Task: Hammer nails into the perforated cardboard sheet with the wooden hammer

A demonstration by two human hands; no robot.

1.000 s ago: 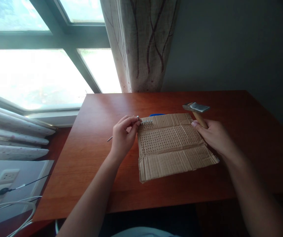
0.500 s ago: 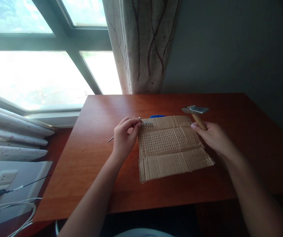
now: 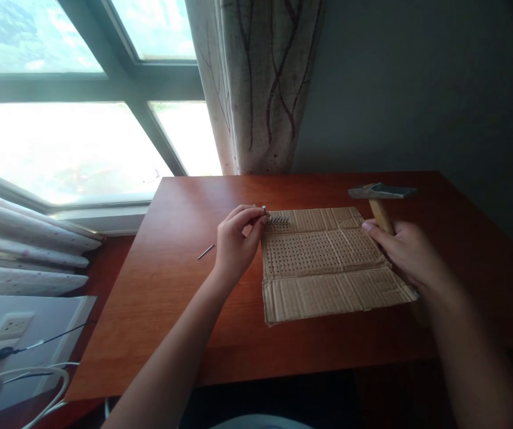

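My left hand pinches a nail by its shank, head up, at the far left corner of a piece of cardboard. Rows of small holes cover the middle of the cardboard. Beside my fingertips several nails stand in it in a short row. Wrapped round the wooden handle of a hammer, my right hand is at the cardboard's right edge, the metal head raised above the table. Whether that hand also touches the cardboard, I cannot tell.
A loose nail or thin metal pin lies on the brown wooden table, left of my left hand. A curtain and a window are behind. Sockets with a plug and white cables are at the lower left.
The hammer has risen slightly and swung right. A blue thing behind the cardboard has gone out of sight. My hands and the cardboard appear further right; the left pinch is unchanged.
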